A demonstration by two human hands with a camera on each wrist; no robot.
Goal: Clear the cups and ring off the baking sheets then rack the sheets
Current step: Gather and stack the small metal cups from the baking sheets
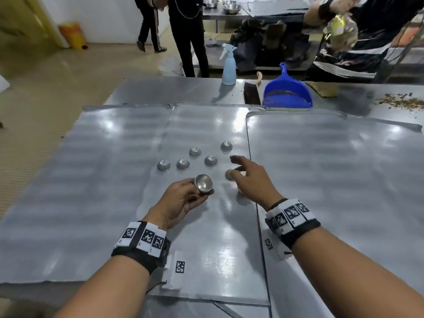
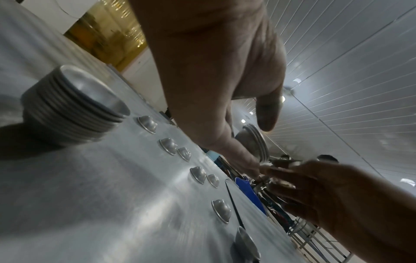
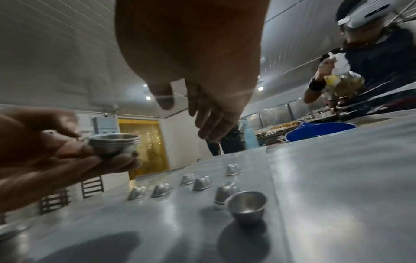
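Three baking sheets cover the table; the middle sheet point(image 1: 206, 237) carries several small metal cups turned upside down point(image 1: 182, 164). My left hand point(image 1: 187, 197) grips a short nested stack of cups point(image 1: 203, 185), mouth up, just above that sheet; the held stack point(image 2: 254, 142) also shows between thumb and fingers in the left wrist view. My right hand point(image 1: 246, 177) hovers with spread fingers over a cup point(image 1: 230, 175) near the sheet's right edge. One cup point(image 3: 246, 207) stands upright under that hand. A taller stack of cups point(image 2: 74, 105) stands on the sheet by my left wrist. No ring is visible.
A spray bottle point(image 1: 229, 65), a brush point(image 1: 251, 94) and a blue dustpan point(image 1: 288, 92) stand at the table's far edge. Crumbs point(image 1: 403, 102) lie at the far right. People stand beyond the table, one person point(image 1: 358, 42) close at the far right.
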